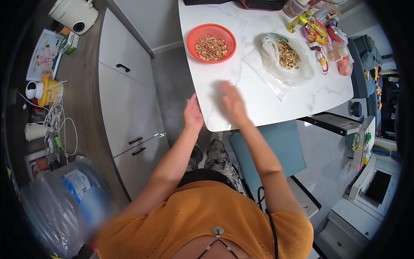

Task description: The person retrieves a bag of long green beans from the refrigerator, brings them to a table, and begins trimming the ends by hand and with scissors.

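My left hand [193, 114] is held open at the table's left edge, palm turned toward the tabletop, with nothing visible in it. Over the white marbled table [263, 110], my right hand [233, 102] has its fingers stretched out. It is slightly blurred, and nothing shows in it. Beyond my hands stands a red plastic colander [233, 42] with shelled peanuts [211, 47] inside. Farther right lies a crumpled translucent plastic bag [269, 64], opened out around a heap of peanut shells or unshelled peanuts [289, 55]; I cannot tell which.
Packaged snacks [315, 32] and a yellow bottle [297, 22] crowd the table's far right. A teal cushioned seat [271, 151] sits under the near edge. On the left, a wooden-topped cabinet [82, 99] carries white cables [56, 118] and a white kettle-like appliance [75, 15].
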Motion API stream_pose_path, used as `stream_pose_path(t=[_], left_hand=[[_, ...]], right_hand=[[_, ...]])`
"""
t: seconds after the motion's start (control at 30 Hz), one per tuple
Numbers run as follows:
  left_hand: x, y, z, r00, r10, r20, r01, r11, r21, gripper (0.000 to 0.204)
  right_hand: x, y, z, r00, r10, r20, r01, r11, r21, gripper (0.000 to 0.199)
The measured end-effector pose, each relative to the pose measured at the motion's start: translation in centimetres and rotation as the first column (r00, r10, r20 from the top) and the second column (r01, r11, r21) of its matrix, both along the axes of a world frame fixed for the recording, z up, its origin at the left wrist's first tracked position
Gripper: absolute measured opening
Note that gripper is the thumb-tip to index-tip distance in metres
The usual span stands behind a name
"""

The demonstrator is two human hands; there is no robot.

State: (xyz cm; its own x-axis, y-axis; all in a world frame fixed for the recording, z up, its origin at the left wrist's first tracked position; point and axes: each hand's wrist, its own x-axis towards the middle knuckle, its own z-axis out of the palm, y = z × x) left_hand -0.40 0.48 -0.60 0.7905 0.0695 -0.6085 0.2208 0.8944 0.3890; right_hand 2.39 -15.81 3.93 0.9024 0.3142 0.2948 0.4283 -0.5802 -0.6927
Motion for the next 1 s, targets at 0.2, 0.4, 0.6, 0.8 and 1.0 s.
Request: stream_pose_path(t=[0.2,0.4,0.6,0.8,1.0], left_hand=[[-0.4,0.1,-0.5,1.000,0.002,0.009,-0.002,1.000,-0.022,0.048],[-0.6,0.6,-1.4,0.997,-0.007,0.080,0.014,0.996,-0.084,0.048],[-0.7,0.4,-0.8,1.000,-0.008,-0.018,0.007,0.997,-0.073,0.048],[-1.4,-0.2,-0.2,0.996,-0.071,-0.047,0.068,0.996,-0.066,0.048],[-2.4,0.8,-1.1,0.997,-0.076,-0.002,0.074,0.979,-0.188,0.046]], right_hand=[[0.7,-2.5,-1.5,0.982,-0.109,0.153,0.162,0.906,-0.392,0.049],[-3.5,4.5,-1.1,0.953,0.295,-0.064,-0.295,0.955,0.007,0.051],[-2.5,-4.2,-1.1,0.976,-0.210,0.054,0.215,0.970,-0.115,0.043],[-3.1,-6.1,-2.8,0.890,-0.408,0.205,0.456,0.781,-0.426,0.051],[-5.5,6.9,-2.5,0.983,-0.014,-0.182,0.039,0.990,0.132,0.052]])
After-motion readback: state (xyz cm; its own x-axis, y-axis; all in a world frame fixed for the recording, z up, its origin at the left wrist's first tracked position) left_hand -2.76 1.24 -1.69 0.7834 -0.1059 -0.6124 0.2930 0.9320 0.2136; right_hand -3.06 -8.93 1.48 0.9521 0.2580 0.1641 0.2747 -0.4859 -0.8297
